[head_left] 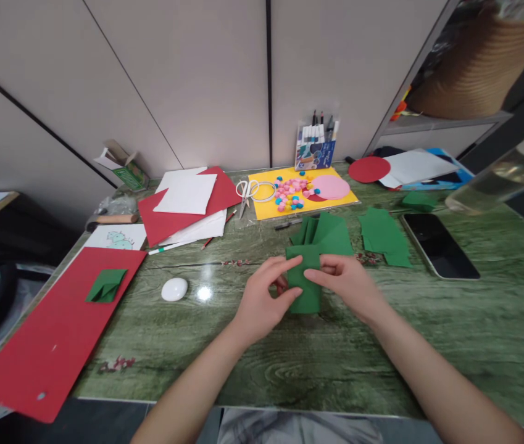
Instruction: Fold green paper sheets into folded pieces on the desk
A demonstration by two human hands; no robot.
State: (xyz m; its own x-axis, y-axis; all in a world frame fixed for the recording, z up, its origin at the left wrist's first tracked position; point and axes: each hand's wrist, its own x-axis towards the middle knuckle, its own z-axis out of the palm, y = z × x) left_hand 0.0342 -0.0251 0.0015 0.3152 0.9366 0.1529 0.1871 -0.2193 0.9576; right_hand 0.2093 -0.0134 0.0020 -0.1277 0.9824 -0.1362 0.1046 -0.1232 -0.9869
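Note:
A folded green paper (307, 299) is held upright between my two hands, over the near middle of the table. My left hand (264, 293) grips its left edge, with the thumb and index finger on the front face. From the other side, my right hand (347, 280) pinches the right edge, thumb across the front and the other fingers curled behind. Just beyond it lie more green paper pieces (333, 233), some of them pleated. Another stack of green paper (384, 237) rests to the right of my right hand.
Red card (49, 327) with a small folded green piece (107, 285) lies left. White scissors (243, 194), yellow paper (264, 208) with coloured pompoms, and a marker box (316, 151) are at the back. A phone (440, 245) and a clear bottle (497, 176) stand right; a white oval object (174, 289) sits mid-left.

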